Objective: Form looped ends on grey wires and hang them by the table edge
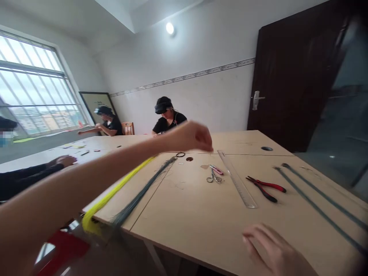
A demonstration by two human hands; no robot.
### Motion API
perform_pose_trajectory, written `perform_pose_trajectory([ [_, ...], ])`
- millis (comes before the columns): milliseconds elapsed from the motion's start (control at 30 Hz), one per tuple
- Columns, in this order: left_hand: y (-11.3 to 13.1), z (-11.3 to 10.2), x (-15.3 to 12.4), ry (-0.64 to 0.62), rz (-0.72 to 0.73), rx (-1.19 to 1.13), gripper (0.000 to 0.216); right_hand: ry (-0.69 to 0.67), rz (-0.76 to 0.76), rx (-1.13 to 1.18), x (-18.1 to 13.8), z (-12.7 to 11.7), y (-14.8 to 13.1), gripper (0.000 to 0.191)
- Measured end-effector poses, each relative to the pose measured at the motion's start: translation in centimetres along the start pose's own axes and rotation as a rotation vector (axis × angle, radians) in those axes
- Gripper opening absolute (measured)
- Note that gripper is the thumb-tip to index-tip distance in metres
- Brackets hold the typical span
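Note:
My left arm stretches far out across the table, and my left hand hovers with its fingers curled into a pinch above the far ends of a dark wire bundle and a yellow strand bundle. What the pinch holds is too small to see. My right hand lies flat on the wooden table near the front edge, fingers spread, holding nothing. Small scissors, a clear ruler and red-handled pliers lie between the two hands.
Two long grey strips run along the table's right side. A black ring and a cable hole sit farther back. Two people work at the far end, and another person's sleeve rests at left. A dark door stands at right.

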State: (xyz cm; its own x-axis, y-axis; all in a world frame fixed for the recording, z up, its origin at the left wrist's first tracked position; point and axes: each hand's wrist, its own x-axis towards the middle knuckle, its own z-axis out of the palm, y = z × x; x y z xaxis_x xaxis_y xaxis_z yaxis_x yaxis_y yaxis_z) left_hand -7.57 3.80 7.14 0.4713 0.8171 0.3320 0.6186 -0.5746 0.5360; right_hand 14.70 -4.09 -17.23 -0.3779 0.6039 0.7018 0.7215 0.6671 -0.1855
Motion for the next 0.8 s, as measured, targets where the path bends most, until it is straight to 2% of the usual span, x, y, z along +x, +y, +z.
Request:
perform_pose_trajectory([
  [67,-2.0,5.3,-0.5,-0.158,-0.026,-0.179,0.015,-0.055,0.161,0.080,3.4,-2.4,-0.1,0.020],
  [100,-3.1,7.6,-0.7,-0.179,-0.040,-0.269,0.015,-0.088,0.249,0.161,5.1,-3.3,0.2,0.020],
  [200,-5.8,12.9,-0.8,-0.089,-0.067,-0.519,0.021,-0.194,0.494,0.635,9.7,-3.8,2.1,0.024],
  [300,-8.3,16.1,-0.3,0.040,-0.095,-0.700,0.028,-0.284,0.565,0.821,11.8,-1.4,4.7,0.036],
  [400,-10.6,18.0,-0.1,0.114,-0.150,-0.807,0.031,-0.324,0.598,0.937,11.5,1.8,6.4,0.036],
  [500,-12.0,19.0,-0.6,0.129,-0.230,-0.881,0.027,-0.340,0.625,0.997,10.0,4.0,6.8,0.032],
  [600,-12.3,19.4,-1.3,0.093,-0.296,-0.944,0.025,-0.394,0.646,1.002,8.7,4.7,6.6,0.026],
  [800,-12.3,19.3,-2.0,0.028,-0.372,-1.037,0.024,-0.483,0.693,0.974,8.0,4.2,6.1,0.018],
])
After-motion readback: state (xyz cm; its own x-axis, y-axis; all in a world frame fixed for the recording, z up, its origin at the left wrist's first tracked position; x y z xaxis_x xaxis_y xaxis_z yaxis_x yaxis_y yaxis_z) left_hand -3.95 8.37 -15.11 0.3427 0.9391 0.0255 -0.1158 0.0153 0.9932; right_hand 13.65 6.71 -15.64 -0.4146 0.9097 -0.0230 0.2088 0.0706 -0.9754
